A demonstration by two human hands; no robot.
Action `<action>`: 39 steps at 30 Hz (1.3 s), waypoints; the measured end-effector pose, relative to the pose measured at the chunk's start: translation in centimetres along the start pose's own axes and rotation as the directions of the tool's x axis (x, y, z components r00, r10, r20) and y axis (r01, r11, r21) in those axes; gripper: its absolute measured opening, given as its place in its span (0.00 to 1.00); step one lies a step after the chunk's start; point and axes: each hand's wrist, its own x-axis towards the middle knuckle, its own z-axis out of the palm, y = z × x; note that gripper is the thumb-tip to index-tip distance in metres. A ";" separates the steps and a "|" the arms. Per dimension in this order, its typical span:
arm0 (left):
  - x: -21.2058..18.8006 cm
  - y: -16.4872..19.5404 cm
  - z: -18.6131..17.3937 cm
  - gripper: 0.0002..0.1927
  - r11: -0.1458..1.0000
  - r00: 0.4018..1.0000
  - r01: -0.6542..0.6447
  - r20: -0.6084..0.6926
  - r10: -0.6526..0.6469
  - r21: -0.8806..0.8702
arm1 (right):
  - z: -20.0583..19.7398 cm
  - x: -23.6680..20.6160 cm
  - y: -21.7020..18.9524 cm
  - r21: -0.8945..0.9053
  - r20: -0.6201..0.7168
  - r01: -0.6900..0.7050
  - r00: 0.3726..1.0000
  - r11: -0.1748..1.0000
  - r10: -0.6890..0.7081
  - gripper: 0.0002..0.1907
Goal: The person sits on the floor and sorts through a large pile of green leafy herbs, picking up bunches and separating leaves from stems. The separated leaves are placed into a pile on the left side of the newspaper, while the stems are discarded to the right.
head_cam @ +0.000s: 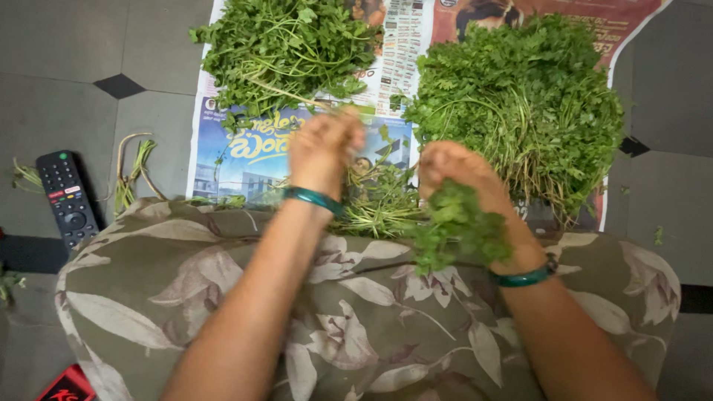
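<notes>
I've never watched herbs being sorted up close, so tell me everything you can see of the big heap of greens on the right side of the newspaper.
The big heap of greens is a loose, dense mound of small-leaved dark green herbs with thin pale stems showing along its lower right side. It looks fresh and lies on the spread newspaper on the tiled floor, filling the sheet's right part. The right hand, holding a leafy sprig, is just in front of its lower left edge; whether they touch cannot be told.

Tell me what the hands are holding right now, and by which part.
The right hand grips a leafy green sprig near its top, leaves hanging below the wrist. The left hand is blurred; whether it holds anything cannot be told.
</notes>
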 end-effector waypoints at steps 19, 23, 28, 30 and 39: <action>-2.0 -4.1 -1.1 0.14 -0.371 0.942 -0.189 0.062 -0.330 0.909 | -1.5 5.4 -8.4 -0.171 -0.491 0.096 0.855 0.980 -0.170 0.12; -2.2 -5.0 -0.7 0.14 -0.387 0.926 -0.192 0.035 -0.376 0.902 | 5.1 16.0 -9.0 -0.446 -0.308 0.283 0.842 0.849 -0.442 0.15; -2.4 -4.7 0.5 0.15 -0.317 0.902 -0.199 0.047 -0.428 0.927 | 10.4 27.6 -4.2 -0.791 -0.330 0.176 0.684 0.586 -0.651 0.13; -2.2 -4.3 0.9 0.16 -0.284 0.879 -0.189 0.033 -0.476 0.940 | 11.2 29.1 -1.5 -0.951 -0.308 -0.231 0.784 0.206 -0.539 0.20; -2.8 -3.0 1.6 0.13 -0.320 0.871 -0.244 0.062 -0.487 0.916 | 9.2 27.4 -5.0 -0.943 -0.181 -0.153 0.981 0.295 -0.071 0.38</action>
